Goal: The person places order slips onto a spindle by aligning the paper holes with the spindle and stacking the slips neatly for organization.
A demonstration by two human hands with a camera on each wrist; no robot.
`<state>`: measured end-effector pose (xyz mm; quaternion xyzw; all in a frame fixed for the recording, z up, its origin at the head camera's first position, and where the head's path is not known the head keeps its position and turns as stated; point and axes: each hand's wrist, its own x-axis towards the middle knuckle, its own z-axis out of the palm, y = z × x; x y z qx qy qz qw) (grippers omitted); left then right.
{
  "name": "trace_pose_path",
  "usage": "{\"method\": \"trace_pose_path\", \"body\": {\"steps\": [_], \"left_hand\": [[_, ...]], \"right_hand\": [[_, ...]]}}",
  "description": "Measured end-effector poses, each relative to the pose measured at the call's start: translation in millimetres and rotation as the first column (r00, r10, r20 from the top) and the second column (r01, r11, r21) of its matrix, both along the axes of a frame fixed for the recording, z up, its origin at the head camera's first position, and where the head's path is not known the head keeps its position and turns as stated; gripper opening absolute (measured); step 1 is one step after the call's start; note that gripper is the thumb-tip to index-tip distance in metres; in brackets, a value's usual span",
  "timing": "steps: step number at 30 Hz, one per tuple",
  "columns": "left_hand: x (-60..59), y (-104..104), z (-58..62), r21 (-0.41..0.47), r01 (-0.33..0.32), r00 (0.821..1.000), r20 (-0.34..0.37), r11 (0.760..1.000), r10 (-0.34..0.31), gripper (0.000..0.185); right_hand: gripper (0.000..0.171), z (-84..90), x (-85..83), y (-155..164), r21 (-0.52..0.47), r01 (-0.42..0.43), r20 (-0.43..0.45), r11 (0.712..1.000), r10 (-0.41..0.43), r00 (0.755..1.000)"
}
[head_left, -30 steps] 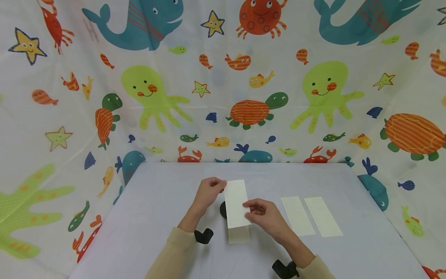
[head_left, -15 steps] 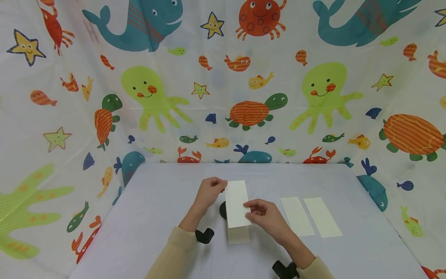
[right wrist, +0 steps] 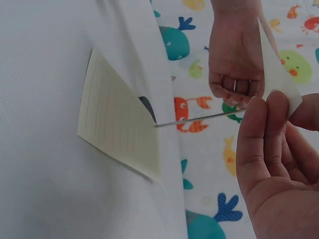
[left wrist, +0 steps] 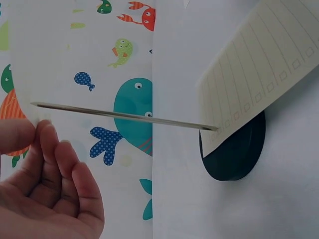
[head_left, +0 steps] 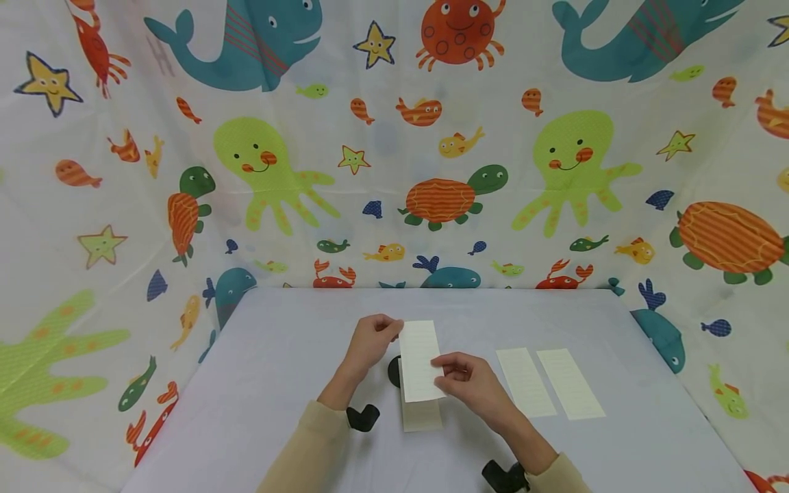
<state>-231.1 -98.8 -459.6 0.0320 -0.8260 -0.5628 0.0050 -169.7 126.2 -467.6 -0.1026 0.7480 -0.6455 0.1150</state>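
A pale paper slip (head_left: 418, 359) is held up, tilted, between my two hands. My left hand (head_left: 372, 339) pinches its far left corner with thumb and forefinger. The right hand (head_left: 473, 385) pinches its right edge nearer to me. Under it stands a bill spike with a round black base (left wrist: 234, 152) and a thin metal rod (left wrist: 124, 117). Another lined slip (right wrist: 117, 122) sits low on the rod, just over the base. The rod's tip reaches the underside of the held slip; whether it pierces the paper I cannot tell.
Two lined paper slips, a nearer-to-hand one (head_left: 527, 382) and an outer one (head_left: 572, 383), lie side by side on the white table (head_left: 277, 342) to the right. A curtain (head_left: 382, 150) printed with sea animals hangs behind and beside the table.
Hardly anything differs. Both hands keep their grip on the slip, and the left hand with the slip's far end has shifted very slightly right and toward me.
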Motion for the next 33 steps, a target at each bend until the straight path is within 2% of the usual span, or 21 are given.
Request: {"method": "trace_pose_path", "body": {"steps": [10, 23, 33], "left_hand": [[4.8, -2.1, 2.1, -0.005, -0.009, 1.000, -0.027, 1.000, 0.009, 0.024], [1.3, -0.2, -1.8, -0.015, -0.002, 1.000, 0.013, 1.000, 0.002, 0.023], [1.8, 1.2, -3.7, -0.021, -0.010, 1.000, 0.007, 1.000, 0.010, 0.022]], "right_hand": [[0.035, 0.6, 0.8, -0.5, -0.017, -0.006, 0.001, 1.000, 0.006, 1.000], [0.037, -3.8, 0.6, 1.4, -0.012, -0.017, 0.008, 1.000, 0.017, 1.000], [0.035, -8.5, -0.1, 0.0, 0.019, -0.005, -0.017, 1.000, 0.006, 1.000]]}}
